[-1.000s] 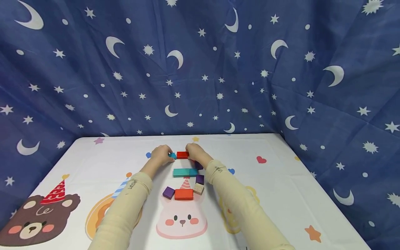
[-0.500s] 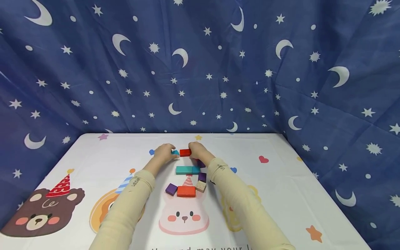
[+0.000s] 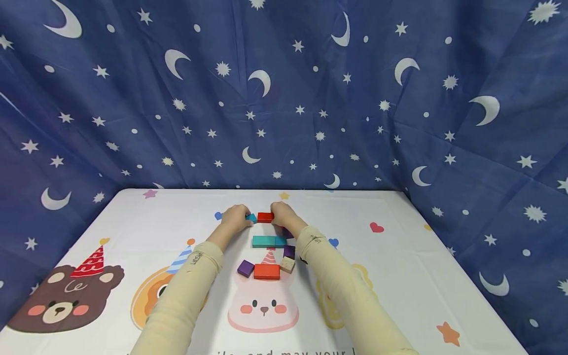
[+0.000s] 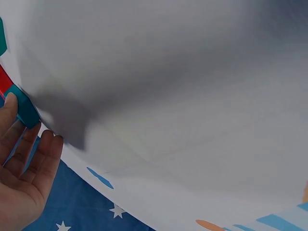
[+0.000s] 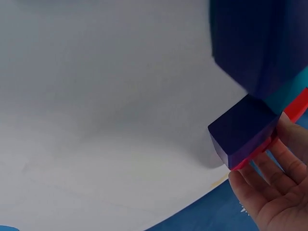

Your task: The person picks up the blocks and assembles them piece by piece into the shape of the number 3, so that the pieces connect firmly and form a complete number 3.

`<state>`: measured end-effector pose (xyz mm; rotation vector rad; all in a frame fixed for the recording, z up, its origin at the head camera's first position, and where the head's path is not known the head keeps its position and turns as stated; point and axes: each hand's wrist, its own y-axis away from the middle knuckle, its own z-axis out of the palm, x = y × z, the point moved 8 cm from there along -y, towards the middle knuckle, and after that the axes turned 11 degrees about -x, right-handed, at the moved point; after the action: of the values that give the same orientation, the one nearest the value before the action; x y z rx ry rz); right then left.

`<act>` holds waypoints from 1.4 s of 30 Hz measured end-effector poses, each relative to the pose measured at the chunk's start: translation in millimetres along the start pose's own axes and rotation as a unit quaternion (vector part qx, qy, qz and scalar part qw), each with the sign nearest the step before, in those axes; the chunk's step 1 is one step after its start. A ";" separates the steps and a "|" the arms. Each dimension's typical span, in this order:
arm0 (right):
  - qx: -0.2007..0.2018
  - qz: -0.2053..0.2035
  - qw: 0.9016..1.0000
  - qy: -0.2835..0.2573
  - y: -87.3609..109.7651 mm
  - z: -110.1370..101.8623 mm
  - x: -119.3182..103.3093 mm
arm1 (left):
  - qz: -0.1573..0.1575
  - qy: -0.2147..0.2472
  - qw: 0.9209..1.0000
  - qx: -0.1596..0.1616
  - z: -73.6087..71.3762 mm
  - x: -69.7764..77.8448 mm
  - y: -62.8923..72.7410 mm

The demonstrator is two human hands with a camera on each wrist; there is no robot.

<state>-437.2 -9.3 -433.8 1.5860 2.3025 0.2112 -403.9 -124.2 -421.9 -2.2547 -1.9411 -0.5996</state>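
Observation:
At the table's far side, my left hand [image 3: 235, 218] pinches a small teal block [image 4: 26, 110] between thumb and fingers. In the left wrist view this block meets the end of a red block [image 4: 5, 82]. My right hand [image 3: 284, 217] grips the right end of that red block [image 3: 265, 217], hiding part of it. Close by the right fingers stands a dark purple block [image 5: 243, 130], with a red edge showing along its far side. A large dark shape [image 5: 260, 43], blurred, fills the top of the right wrist view.
Nearer me lie a long teal block [image 3: 263, 241] with a bluer one [image 3: 280, 241] at its end, a purple block [image 3: 289, 252], a wood-coloured block [image 3: 287, 265], a front red block [image 3: 266, 271] and another purple block [image 3: 245, 268]. A starry blue curtain [image 3: 284, 98] hangs behind.
The head view has shifted slightly, moving the whole scene to the right. Both hands stay at the teal and red blocks, with the teal block looking turned a little.

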 end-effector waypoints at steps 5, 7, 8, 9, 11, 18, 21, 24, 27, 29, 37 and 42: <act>-0.022 0.009 1.000 -0.014 -19.8 6.1 13.5 | -0.004 0.004 1.000 -0.002 -0.6 1.4 -1.4; -0.009 -0.014 1.000 -0.006 -37.6 12.6 22.9 | -0.008 0.005 1.000 -0.005 -0.5 1.1 -2.1; -0.010 -0.017 1.000 -0.003 -43.7 15.1 26.8 | -0.011 0.005 1.000 -0.007 -0.4 0.8 -2.3; -0.009 -0.020 1.000 0.002 -44.2 14.6 28.1 | -0.013 0.004 1.000 -0.009 -0.1 0.4 -2.4; -0.008 -0.023 1.000 -0.002 -36.1 9.8 27.6 | -0.019 0.004 1.000 -0.012 -0.6 -0.3 -2.5; 0.037 -0.033 0.999 -0.008 18.6 -20.3 17.0 | -0.018 0.009 1.000 -0.001 -11.7 2.6 4.8; 0.061 -0.053 0.997 -0.006 31.2 -29.3 18.6 | -0.006 0.011 1.000 0.008 -19.7 4.6 9.4; 0.075 -0.073 0.994 -0.018 41.2 -37.0 21.2 | 0.010 0.008 1.000 0.022 -28.3 5.6 13.1; 0.081 -0.084 0.993 -0.036 50.7 -44.0 24.1 | 0.027 0.007 0.999 0.033 -36.9 5.3 17.7; 0.087 -0.089 0.991 -0.038 57.3 -49.6 25.4 | 0.038 0.009 0.998 0.038 -43.0 4.8 21.9; 0.115 -0.103 0.986 -0.057 90.3 -75.3 28.0 | 0.092 -0.004 0.993 0.071 -65.8 5.4 46.0; 0.140 -0.123 0.980 -0.065 113.8 -91.5 31.5 | 0.117 -0.001 0.989 0.086 -76.3 6.9 60.3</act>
<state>-380.0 67.9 -319.5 1.3677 2.4785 -0.2800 -362.0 -153.8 -339.1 -2.3250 -1.6264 -0.3859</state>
